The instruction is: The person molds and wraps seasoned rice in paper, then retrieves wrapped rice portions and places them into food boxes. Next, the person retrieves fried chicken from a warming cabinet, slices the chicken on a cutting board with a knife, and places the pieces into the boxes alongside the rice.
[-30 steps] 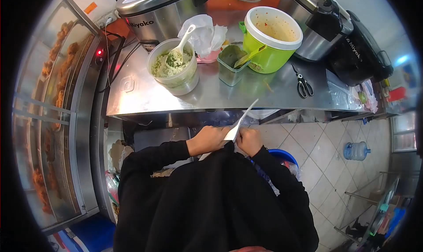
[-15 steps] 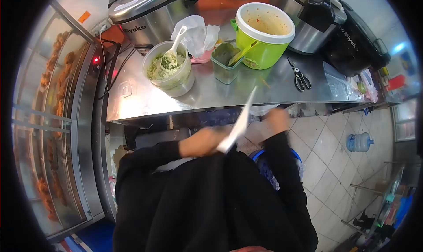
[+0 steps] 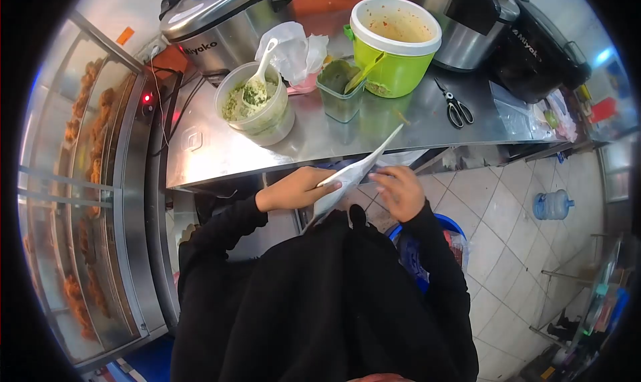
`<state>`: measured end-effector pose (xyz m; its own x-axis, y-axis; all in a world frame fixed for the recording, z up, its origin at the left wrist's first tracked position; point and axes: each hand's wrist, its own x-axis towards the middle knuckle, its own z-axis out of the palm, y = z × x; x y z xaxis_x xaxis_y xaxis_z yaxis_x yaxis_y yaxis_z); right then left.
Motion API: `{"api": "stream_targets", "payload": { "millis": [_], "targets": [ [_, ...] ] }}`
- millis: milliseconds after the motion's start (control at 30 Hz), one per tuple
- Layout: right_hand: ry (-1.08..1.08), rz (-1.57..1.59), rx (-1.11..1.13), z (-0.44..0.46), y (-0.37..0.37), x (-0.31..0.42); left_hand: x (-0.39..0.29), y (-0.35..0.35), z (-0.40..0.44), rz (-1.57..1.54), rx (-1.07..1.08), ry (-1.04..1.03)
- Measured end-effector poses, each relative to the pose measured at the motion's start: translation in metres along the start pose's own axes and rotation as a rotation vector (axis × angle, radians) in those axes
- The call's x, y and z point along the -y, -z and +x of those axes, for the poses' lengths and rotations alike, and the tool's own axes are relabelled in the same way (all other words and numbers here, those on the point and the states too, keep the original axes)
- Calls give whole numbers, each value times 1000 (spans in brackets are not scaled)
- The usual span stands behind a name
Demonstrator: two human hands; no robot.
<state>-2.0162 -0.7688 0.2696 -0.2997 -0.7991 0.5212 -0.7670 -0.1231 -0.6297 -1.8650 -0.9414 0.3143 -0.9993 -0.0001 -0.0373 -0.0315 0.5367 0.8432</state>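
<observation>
A thin white sheet that looks like wrapping paper (image 3: 352, 175) is held up in front of my body, tilted, its upper tip just over the counter's front edge. My left hand (image 3: 298, 189) is closed on its left side, fingers behind or along the sheet and partly hidden. On the other side, my right hand (image 3: 402, 194) is beside the sheet with its fingers apart and slightly bent. Its fingertips are close to the paper; I cannot tell whether they touch it. Behind the right fingers, another pale sheet (image 3: 404, 157) shows below the counter edge.
The steel counter (image 3: 454, 133) bears a tub of green-flecked mix (image 3: 270, 127) with a white spoon, a small square container (image 3: 339, 105), a green bucket (image 3: 394, 68) and scissors (image 3: 457, 108). Rice cookers (image 3: 217, 38) stand behind. A glass food cabinet (image 3: 127, 248) is at left, a blue bin (image 3: 447, 220) below.
The sheet has swung from edge-on to a wider, more opened view. My left hand has risen slightly, and my right hand has moved left toward the sheet, its fingers now spread.
</observation>
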Motion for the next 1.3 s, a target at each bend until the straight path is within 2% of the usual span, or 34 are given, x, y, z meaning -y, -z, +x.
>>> {"api": "stream_targets", "payload": {
  "millis": [67,167,200,267,300,367,467,600,700,800,900,1033,1133,1300],
  "targets": [
    [200,-263,1,12,-3,19,-9,4,0,40,-72,-41],
    [313,-395,-98,16,-14,11,-27,21,2,14,-26,23],
    [317,-397,-102,20,-16,9,-32,26,2,19,-27,20],
    [505,-308,-211,29,-19,5,-39,33,0,37,47,40],
    [511,-307,-213,34,-21,4,-39,34,-1,41,42,41],
    [632,-299,-217,43,-23,3,-39,37,-3,97,54,-64],
    [693,-375,-103,53,-24,7,-38,41,-6,54,-10,-76],
    [775,-350,-60,62,-17,19,-35,48,-12,114,-108,-90],
    [744,-273,90,58,-11,30,-22,58,-19,207,-216,98],
    [691,-281,104,62,-13,34,-16,55,-22,187,-199,86],
    [697,-318,25,71,-13,29,-28,51,-21,124,-198,-7],
    [690,-301,52,77,-17,35,-27,59,-20,41,-156,53],
    [687,-377,-38,80,-20,31,-26,63,-18,-6,-125,60],
    [874,-551,-154,95,-5,34,-35,66,-15,-55,-131,-22]
  ]
}}
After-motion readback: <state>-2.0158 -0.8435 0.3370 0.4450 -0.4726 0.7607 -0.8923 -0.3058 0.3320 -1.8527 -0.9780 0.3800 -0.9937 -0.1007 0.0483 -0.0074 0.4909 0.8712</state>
